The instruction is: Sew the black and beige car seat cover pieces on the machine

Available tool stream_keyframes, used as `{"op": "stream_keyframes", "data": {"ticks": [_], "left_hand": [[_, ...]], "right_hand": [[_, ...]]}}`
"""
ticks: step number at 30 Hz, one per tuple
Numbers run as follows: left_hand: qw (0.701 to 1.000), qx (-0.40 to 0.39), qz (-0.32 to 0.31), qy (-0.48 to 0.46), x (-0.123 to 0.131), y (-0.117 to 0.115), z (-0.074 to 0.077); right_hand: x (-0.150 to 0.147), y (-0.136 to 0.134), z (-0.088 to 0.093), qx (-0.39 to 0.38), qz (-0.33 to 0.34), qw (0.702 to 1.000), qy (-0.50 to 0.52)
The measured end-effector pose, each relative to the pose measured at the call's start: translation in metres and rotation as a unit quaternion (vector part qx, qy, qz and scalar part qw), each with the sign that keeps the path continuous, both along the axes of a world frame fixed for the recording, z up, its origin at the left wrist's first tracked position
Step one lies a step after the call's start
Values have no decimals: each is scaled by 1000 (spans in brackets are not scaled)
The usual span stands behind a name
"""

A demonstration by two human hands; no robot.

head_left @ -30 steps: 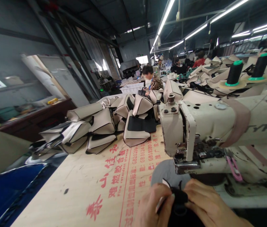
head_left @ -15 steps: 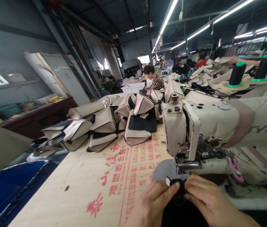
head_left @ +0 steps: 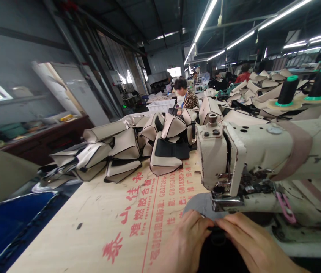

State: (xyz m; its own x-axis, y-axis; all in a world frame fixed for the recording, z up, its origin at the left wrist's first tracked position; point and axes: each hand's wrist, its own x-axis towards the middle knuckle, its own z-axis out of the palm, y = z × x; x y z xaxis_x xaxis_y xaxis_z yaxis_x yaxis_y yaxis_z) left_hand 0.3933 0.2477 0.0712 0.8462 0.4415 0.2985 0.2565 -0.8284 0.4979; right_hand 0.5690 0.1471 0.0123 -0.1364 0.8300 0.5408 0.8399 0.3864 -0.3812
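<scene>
Right in front of the sewing machine (head_left: 265,151), at the lower edge of the view, both hands pinch a black piece of material (head_left: 218,238). My left hand (head_left: 187,239) has its thumb and fingers closed on the left side of its top edge. From the right, my right hand (head_left: 250,237) grips the same edge, fingertips close to the left ones. A ring-like shape shows faintly on the black piece; its lower part blends into the dark area below. Just beyond the fingertips lies the grey rounded plate (head_left: 199,203) under the machine's head.
Beige bags with black edging (head_left: 126,146) are heaped along the far side of the plywood table (head_left: 92,223). A blue-lined bin (head_left: 15,227) stands at the left. Black thread spools (head_left: 288,91) sit behind the machine. A person in a patterned top (head_left: 190,99) works beyond the heap.
My hands have drawn closer over the black piece's top edge, left fingers now more curled. The pale tab seen at its top is mostly covered. The view has shifted slightly.
</scene>
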Motion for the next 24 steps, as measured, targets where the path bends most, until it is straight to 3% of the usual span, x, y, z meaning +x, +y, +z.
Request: {"op": "stream_keyframes", "data": {"ticks": [5, 10, 12, 18, 24], "left_hand": [[998, -63, 10, 23, 3, -1, -9], [994, -106, 1, 42, 10, 2, -7], [992, -117, 0, 39, 13, 4, -5], [987, -156, -15, 43, 18, 10, -3], [987, -156, -6, 48, 18, 10, -6]], "right_hand": [[3, 3, 2, -17, 10, 999, 40], [7, 7, 16, -128, 20, 980, 150], [9, 8, 18, -131, 19, 980, 148], [10, 9, 9, -138, 11, 984, 108], [12, 12, 8, -185, 5, 956, 226]]}}
